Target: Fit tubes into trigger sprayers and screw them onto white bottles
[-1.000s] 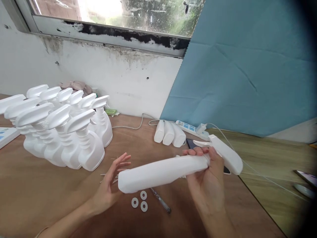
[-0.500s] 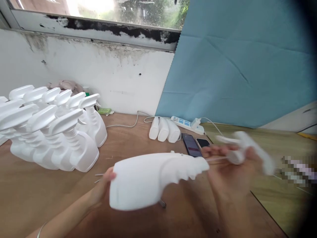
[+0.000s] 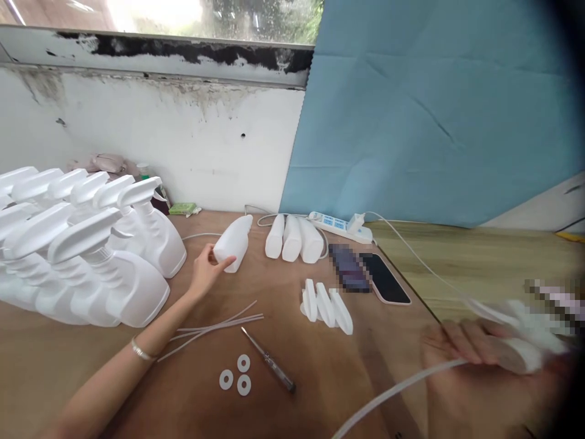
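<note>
The left hand (image 3: 206, 272) grips a bottle (image 3: 236, 238), the right hand (image 3: 475, 390) a spray head (image 3: 521, 356).

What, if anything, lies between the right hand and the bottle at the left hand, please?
Three spray heads and two phones lie on the table between the right hand and that bottle; above them, nothing visible.

Plain white is displayed by the held bottle (image 3: 234, 239), the spray head (image 3: 530, 347), the standing sprayers (image 3: 132, 289) and the washers (image 3: 244, 391). The tube (image 3: 411, 380) is tinted a translucent white. The power strip (image 3: 340, 228) is patterned blue on white; the phone (image 3: 388, 280) is rimmed pink around black. The tabletop (image 3: 192, 396) is coloured brown, the sheet (image 3: 402, 122) greyish blue. The white wall (image 3: 214, 152) is stained grey-brown; the window frame (image 3: 201, 53) is patched with black.
</note>
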`<state>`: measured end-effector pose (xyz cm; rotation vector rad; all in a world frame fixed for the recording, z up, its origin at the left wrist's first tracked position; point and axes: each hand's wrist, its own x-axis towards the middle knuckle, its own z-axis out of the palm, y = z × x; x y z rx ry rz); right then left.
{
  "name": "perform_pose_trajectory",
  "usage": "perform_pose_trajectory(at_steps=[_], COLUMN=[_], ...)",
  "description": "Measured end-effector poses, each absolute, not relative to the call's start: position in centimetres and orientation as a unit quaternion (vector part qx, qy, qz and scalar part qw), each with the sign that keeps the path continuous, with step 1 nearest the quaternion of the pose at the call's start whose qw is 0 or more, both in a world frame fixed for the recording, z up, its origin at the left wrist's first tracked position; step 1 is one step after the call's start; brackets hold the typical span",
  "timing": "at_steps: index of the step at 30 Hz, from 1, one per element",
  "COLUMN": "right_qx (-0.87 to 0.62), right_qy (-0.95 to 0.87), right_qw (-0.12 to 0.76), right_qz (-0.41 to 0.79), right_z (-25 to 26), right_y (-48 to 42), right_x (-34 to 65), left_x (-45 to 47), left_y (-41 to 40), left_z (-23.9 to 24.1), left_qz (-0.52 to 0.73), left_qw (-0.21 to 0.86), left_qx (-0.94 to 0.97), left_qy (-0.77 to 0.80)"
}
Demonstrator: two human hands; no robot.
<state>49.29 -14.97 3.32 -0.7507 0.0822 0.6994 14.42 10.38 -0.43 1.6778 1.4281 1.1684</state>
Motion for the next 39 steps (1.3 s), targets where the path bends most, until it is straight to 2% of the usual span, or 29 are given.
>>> perform_pose_trajectory(at_steps=[2, 5, 17, 21, 25, 28, 30, 32, 34, 37, 39], right_qx=[-0.354, -0.394, -0.406, -0.415, -0.456, -0.463, -0.465, -0.457, -0.448, -0.472, -0.500], right_qy=[-0.074, -0.140, -0.220, -0.255, -0.304, -0.381, -0.447, -0.513, -0.571, -0.643, -0.672], right_qw=[0.873, 0.851, 0.811, 0.783, 0.645, 0.505, 0.414, 0.334, 0.273, 0.226, 0.200], right_qz=[0.327, 0.319, 0.361, 0.387, 0.533, 0.621, 0.642, 0.645, 0.631, 0.560, 0.508], right_z=[5.8, 7.2, 6.3, 6.3, 6.2, 6.1, 6.3, 6.7, 7.2, 7.9, 8.1], right_y=[-10.2, -7.3, -7.3, -7.1, -6.8, -6.3, -6.0, -5.8, -5.5, -5.3, -5.3], right_x=[45.1, 41.8, 40.0, 39.1, 37.9, 36.8, 35.9, 34.8, 33.6, 32.0, 31.0], left_x=[16.1, 18.3, 22.9, 22.6, 20.9, 19.0, 17.8, 16.7, 15.4, 13.4, 12.1], left_y=[12.0, 13.9, 18.0, 17.1, 12.7, 7.6, 4.5, 2.5, 1.5, 1.1, 0.8], left_z=[-0.7, -1.2, -2.6, -2.1, 1.0, 4.7, 6.8, 7.9, 8.0, 7.2, 6.7], left_qz=[0.405, 0.374, 0.363, 0.389, 0.449, 0.425, 0.328, 0.268, 0.251, 0.226, 0.217], left_qw=[0.285, 0.277, 0.292, 0.232, 0.169, 0.250, 0.338, 0.387, 0.376, 0.348, 0.376], left_qx=[0.678, 0.709, 0.745, 0.741, 0.778, 0.830, 0.861, 0.868, 0.874, 0.879, 0.859], left_qy=[0.543, 0.530, 0.477, 0.496, 0.406, 0.259, 0.190, 0.161, 0.179, 0.235, 0.272])
